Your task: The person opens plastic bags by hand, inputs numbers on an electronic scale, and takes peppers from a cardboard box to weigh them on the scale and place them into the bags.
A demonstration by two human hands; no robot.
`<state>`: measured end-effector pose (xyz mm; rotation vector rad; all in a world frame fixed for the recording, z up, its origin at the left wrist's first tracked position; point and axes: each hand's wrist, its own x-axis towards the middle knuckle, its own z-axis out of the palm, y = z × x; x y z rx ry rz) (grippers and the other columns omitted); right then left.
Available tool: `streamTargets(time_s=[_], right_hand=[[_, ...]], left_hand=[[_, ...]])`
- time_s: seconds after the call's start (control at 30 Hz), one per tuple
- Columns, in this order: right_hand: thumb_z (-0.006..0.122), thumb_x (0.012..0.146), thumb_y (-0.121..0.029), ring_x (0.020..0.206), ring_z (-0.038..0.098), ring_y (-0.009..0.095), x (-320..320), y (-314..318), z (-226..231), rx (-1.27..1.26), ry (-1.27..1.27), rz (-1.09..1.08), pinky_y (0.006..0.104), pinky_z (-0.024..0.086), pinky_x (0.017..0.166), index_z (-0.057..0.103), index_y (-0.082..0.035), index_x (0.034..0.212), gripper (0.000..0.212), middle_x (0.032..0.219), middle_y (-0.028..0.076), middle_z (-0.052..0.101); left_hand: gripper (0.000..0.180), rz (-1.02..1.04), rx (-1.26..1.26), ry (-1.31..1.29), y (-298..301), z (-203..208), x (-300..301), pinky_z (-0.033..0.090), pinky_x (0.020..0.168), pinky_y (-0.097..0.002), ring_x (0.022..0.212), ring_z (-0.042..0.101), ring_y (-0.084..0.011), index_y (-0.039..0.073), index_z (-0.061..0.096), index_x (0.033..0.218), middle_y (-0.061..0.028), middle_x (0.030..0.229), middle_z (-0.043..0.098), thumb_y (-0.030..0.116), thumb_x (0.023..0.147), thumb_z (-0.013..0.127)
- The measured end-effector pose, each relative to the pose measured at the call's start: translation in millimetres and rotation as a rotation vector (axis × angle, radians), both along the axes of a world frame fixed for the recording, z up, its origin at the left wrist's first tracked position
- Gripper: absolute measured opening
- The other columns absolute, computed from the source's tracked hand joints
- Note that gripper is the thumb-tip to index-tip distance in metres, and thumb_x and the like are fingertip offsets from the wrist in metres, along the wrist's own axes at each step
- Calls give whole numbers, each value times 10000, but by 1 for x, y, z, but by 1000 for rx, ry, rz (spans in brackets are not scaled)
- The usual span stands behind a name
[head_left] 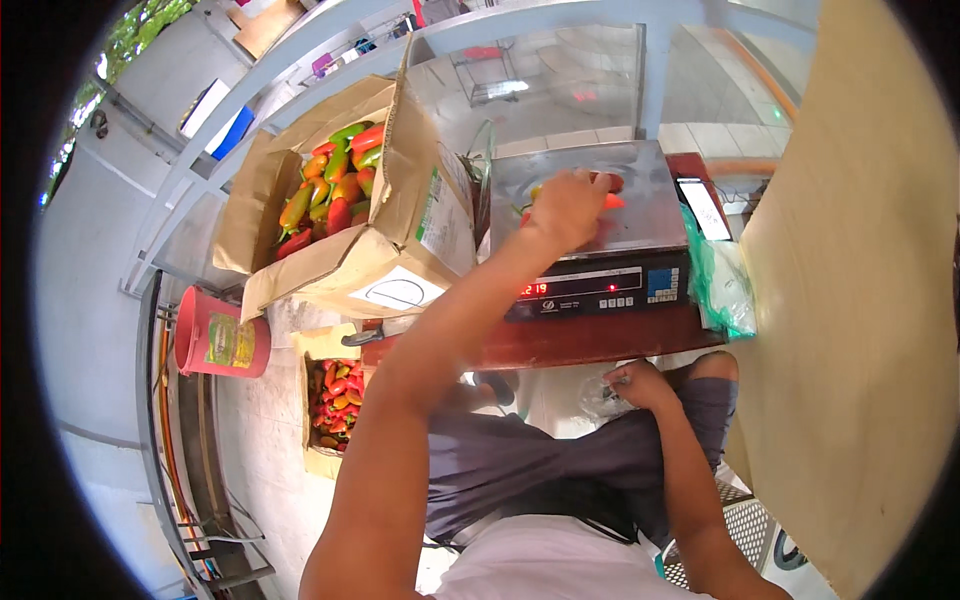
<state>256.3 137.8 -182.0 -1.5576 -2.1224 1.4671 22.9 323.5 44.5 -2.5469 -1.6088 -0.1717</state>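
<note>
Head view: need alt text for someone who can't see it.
A person's left hand is over red peppers on a digital scale; the right hand holds a clear plastic bag. An open cardboard box of red and green peppers stands left of the scale.

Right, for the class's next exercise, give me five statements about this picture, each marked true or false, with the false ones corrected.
1. The left hand is over the scale. True.
2. The right hand is on the scale too. False: it is off the scale, at a clear plastic bag.
3. The bucket on the left is blue. False: it is pinkish-red.
4. The upper cardboard box holds red and green peppers. True.
5. The scale's display glows with red digits. True.
</note>
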Motion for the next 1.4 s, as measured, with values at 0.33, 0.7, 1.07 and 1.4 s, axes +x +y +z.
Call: streamTargets(time_s=[0.33, 0.7, 1.07, 1.4], right_hand=[[762, 824, -171, 1009, 747, 249, 2, -5, -8, 115, 8, 61, 359, 566, 903, 814, -93, 1047, 241, 1053, 110, 791], [742, 848, -141, 753, 750, 207, -1, -3, 0, -32, -47, 8, 354, 593, 700, 811, -76, 1075, 246, 983, 120, 795], [776, 807, -213, 972, 747, 287, 4, -3, -12, -58, -47, 34, 397, 568, 922, 818, -134, 1084, 291, 1111, 142, 768], [729, 859, -210, 1048, 725, 304, 7, -4, 3, -49, -151, -4, 395, 552, 953, 813, -130, 1070, 241, 1098, 135, 774]], left_hand=[[432, -64, -336, -1689, -101, 144, -45, 559, 685, -305, 821, 705, -176, 15, 636, 1217, -102, 981, 721, 84, 814, 779], [321, 523, -11, -681, -75, 217, -308, 442, 509, -294, 524, 548, -131, 31, 600, 1157, -54, 710, 612, 333, 1049, 597], [403, 617, 18, -316, -53, 156, -395, 528, 604, -380, 651, 674, -169, 34, 661, 1196, -98, 821, 708, 387, 1002, 644], [550, -121, -146, -722, -77, 195, -94, 561, 859, -308, 1001, 672, -147, 84, 630, 1347, -38, 1142, 708, 30, 826, 798]])
